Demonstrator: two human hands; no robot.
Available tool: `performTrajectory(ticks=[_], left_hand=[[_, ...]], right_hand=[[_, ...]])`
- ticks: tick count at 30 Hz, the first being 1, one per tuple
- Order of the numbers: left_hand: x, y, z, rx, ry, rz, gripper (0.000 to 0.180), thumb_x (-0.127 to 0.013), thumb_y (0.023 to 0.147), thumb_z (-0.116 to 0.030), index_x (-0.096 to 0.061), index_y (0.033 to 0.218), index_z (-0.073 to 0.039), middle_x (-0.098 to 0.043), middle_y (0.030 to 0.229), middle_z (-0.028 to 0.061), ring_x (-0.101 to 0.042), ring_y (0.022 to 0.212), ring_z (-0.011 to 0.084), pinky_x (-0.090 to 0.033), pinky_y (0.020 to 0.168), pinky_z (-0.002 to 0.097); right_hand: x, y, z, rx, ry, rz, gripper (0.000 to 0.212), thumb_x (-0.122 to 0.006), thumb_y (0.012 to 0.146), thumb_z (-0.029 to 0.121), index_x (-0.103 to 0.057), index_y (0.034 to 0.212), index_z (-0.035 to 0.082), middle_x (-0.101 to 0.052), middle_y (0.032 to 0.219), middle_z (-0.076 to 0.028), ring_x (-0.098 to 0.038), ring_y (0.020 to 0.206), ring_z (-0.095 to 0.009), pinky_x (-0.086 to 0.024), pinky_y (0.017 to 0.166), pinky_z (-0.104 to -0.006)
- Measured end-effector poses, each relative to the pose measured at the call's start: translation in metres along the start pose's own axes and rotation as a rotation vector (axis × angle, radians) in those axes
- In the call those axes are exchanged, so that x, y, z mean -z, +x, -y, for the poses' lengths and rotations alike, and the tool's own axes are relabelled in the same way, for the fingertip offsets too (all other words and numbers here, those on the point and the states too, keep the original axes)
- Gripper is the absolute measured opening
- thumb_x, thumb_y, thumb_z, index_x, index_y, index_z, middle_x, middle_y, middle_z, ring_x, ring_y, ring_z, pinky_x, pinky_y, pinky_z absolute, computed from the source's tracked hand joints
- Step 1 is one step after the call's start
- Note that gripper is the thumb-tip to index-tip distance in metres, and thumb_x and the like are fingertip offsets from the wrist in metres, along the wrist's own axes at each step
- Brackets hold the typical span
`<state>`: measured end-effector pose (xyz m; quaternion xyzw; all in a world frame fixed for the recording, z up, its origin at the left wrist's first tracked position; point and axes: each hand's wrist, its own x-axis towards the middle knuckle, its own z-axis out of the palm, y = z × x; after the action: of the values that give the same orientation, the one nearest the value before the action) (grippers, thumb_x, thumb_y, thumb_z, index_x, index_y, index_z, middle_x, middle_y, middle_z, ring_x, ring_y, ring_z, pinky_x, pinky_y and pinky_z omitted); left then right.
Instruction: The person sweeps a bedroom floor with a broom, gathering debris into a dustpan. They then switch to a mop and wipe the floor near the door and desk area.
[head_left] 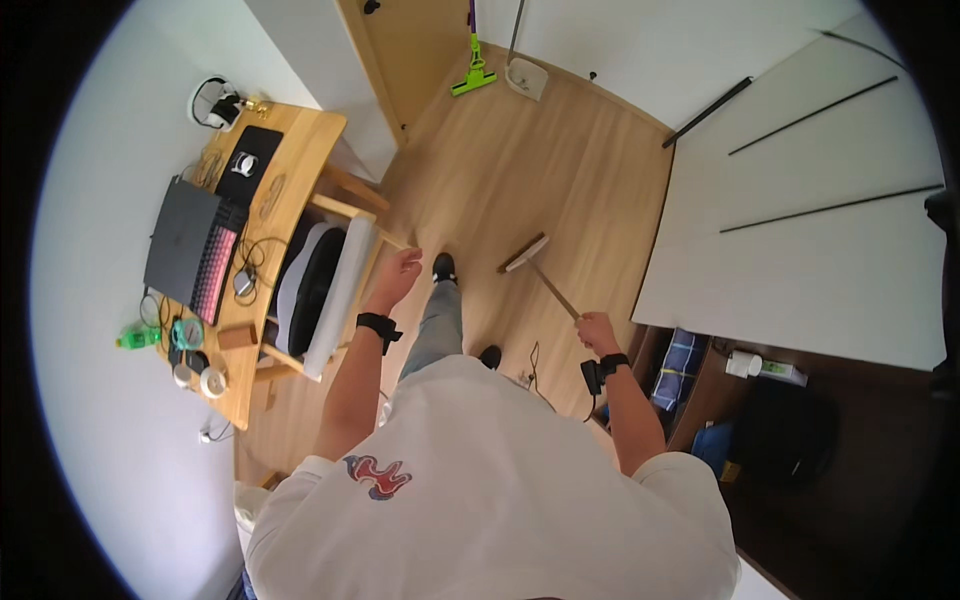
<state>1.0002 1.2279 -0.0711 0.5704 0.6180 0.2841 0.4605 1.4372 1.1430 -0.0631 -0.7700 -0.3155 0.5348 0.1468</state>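
Note:
My right hand (597, 332) is closed round the handle of a broom (553, 290). The broom slants away to the left, its pale head (525, 255) with dark bristles down on the wood floor. My left hand (400, 275) hangs over the floor beside the chair (345, 295), fingers curled in loosely, and nothing shows in it. In the picture it overlaps the end of a wooden chair leg; the two seem apart. Below that hand my left shoe (444, 267) stands on the floor. Both wrists wear black straps.
At left stands a wooden desk (312, 135) with a laptop (183, 240), cables and a green bottle (138, 338). A green-headed mop (474, 80) and a white dustpan (525, 78) lean at the far wall. An open shelf (700, 400) is at right; a cable (538, 375) lies near my feet.

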Motion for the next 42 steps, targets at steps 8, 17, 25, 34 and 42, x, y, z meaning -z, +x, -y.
performTrajectory(ticks=[8,17,25,34,42], left_hand=[[0.014,0.137,0.016,0.074,-0.03,0.038,0.037,-0.059,0.085,-0.014,-0.06,0.118,0.001,-0.067,0.11,0.0141,-0.065,0.098,0.0215,-0.051,0.085,0.0319],[0.047,0.242,-0.007,0.08,0.051,0.149,0.038,-0.059,0.086,-0.019,-0.059,0.119,-0.001,-0.067,0.11,0.0128,-0.065,0.095,0.0231,-0.052,0.083,0.0309],[0.025,0.297,0.017,0.101,-0.063,0.13,0.038,-0.06,0.085,-0.018,-0.059,0.118,0.002,-0.066,0.11,0.014,-0.065,0.098,0.0233,-0.05,0.088,0.0319],[0.014,0.365,-0.03,0.21,0.002,0.034,0.035,-0.058,0.082,-0.015,-0.062,0.113,0.001,-0.066,0.107,0.0161,-0.065,0.097,0.0252,-0.05,0.086,0.0327],[-0.031,0.469,-0.089,0.14,0.003,-0.027,0.033,-0.058,0.08,-0.019,-0.065,0.108,-0.002,-0.067,0.104,0.0177,-0.065,0.097,0.0287,-0.05,0.086,0.0347]], right_hand=[[0.022,0.065,0.069,-0.184,0.155,-0.013,0.028,-0.062,0.083,0.011,-0.063,0.107,-0.005,-0.057,0.062,-0.007,-0.048,0.047,-0.012,-0.032,0.039,-0.0274],[0.02,0.126,0.156,-0.183,0.047,-0.1,0.03,-0.062,0.084,0.016,-0.063,0.108,-0.002,-0.058,0.063,-0.006,-0.048,0.046,-0.01,-0.034,0.038,-0.0246],[0.035,0.183,0.219,-0.162,0.049,-0.115,0.03,-0.059,0.084,0.015,-0.063,0.108,-0.003,-0.058,0.062,-0.006,-0.049,0.044,-0.011,-0.037,0.039,-0.026],[0.074,0.307,0.26,-0.173,0.122,-0.05,0.03,-0.06,0.087,0.015,-0.059,0.112,-0.001,-0.057,0.064,-0.005,-0.046,0.044,-0.009,-0.033,0.038,-0.0235],[0.143,0.375,0.316,-0.149,0.057,0.008,0.024,-0.061,0.085,0.014,-0.062,0.104,0.0,-0.056,0.062,-0.004,-0.047,0.043,-0.009,-0.033,0.037,-0.023]])
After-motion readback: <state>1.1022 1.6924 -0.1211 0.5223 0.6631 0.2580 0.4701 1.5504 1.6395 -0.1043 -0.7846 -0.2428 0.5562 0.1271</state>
